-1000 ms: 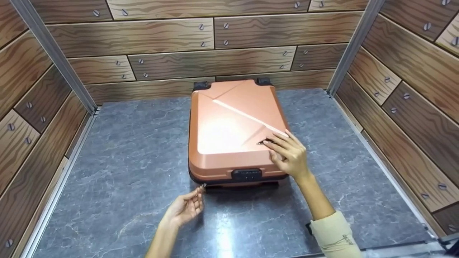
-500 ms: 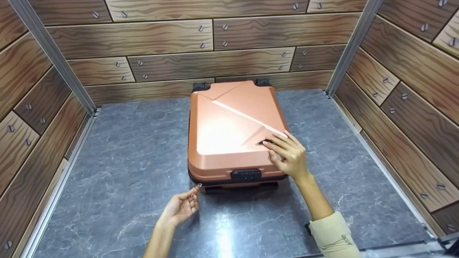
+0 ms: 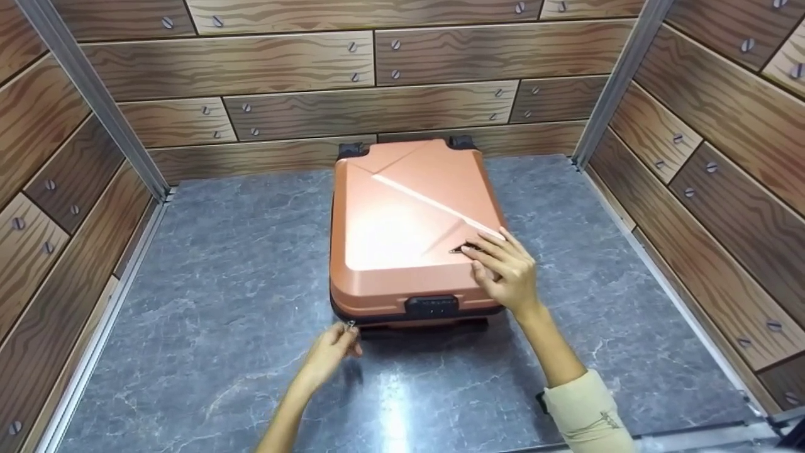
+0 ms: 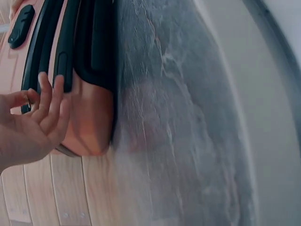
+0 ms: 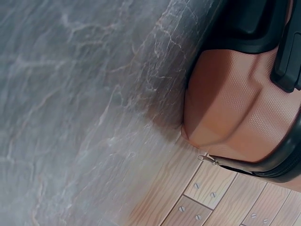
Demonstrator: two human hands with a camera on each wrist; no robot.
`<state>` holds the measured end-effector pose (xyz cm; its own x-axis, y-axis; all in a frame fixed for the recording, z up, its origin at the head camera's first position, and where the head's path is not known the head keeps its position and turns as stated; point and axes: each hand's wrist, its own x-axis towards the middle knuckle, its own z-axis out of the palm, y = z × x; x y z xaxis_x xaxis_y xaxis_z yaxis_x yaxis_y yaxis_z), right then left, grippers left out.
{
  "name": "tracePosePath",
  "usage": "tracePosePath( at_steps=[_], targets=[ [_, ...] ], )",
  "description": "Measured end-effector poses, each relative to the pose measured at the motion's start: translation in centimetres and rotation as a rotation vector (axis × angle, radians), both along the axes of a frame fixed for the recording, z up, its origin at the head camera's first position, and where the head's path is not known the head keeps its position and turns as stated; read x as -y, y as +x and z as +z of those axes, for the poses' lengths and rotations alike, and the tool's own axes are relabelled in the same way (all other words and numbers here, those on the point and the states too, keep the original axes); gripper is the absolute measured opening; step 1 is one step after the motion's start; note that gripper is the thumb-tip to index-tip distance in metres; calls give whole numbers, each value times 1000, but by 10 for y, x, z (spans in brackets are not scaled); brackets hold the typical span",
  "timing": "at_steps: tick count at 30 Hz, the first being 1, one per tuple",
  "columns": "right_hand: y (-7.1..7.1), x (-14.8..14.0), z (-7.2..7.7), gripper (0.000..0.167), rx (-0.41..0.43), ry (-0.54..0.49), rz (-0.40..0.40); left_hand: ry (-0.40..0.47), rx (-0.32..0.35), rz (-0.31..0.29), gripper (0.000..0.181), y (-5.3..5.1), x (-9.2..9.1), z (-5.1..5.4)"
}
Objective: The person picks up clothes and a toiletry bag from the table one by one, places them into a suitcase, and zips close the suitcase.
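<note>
A copper-orange hard-shell suitcase (image 3: 402, 220) lies flat on the floor, its black combination lock (image 3: 433, 306) facing me. At its front left corner, my left hand (image 3: 332, 352) pinches a small metal zipper pull (image 3: 351, 324) between thumb and index finger. In the left wrist view the other fingers of that left hand (image 4: 35, 125) are loosely spread beside the black handle (image 4: 63, 56). My right hand (image 3: 512, 274) rests on the lid near its front right corner, fingers extended over part of a dark emblem (image 3: 462, 249). Another zipper pull (image 5: 207, 159) hangs from the zipper in the right wrist view.
Grey marble-patterned floor (image 3: 220, 283) surrounds the suitcase. Walls with a wood-plank print (image 3: 302, 60) stand behind and at both sides, joined by metal corner posts (image 3: 100, 94). Black wheels (image 3: 462, 143) sit at the suitcase's far end, close to the back wall.
My left hand first slid slightly left with the zipper pull, then turned over so its back faces up, still pinching the pull. The right hand and suitcase stay put.
</note>
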<state>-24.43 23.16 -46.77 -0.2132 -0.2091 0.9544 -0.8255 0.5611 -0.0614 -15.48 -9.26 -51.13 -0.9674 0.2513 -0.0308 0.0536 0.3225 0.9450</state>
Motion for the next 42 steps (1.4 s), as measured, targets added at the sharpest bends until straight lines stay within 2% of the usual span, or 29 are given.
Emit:
tracePosePath(
  at_steps=[4, 11, 14, 18, 25, 29, 32, 37, 42],
  targets=[
    [1, -1, 0, 23, 5, -1, -1, -199, -105, 35, 26, 3, -4, 0],
    [1, -2, 0, 22, -5, -3, 1, -401, -309, 159, 22, 3, -9, -3],
    [0, -2, 1, 23, -7, 0, 1, -465, -360, 197, 21, 3, -8, -2],
    [0, -4, 1, 23, -18, 14, -2, -461, -358, 194, 22, 1, -3, -1],
    [-1, -4, 4, 23, -35, 22, -4, -349, -285, 134, 24, -5, 5, 4],
    [-2, -4, 5, 23, -42, 27, -9, -416, -318, 148, 23, -5, 8, 7],
    [-2, -4, 5, 23, -40, 26, -14, -495, -380, 186, 22, -3, 9, 8],
    [0, -2, 2, 23, -44, 25, -14, -556, -461, 242, 21, 4, 10, 5],
    [-2, -2, 4, 23, -71, 24, -17, -556, -456, 259, 22, 0, 12, 6]
  ],
)
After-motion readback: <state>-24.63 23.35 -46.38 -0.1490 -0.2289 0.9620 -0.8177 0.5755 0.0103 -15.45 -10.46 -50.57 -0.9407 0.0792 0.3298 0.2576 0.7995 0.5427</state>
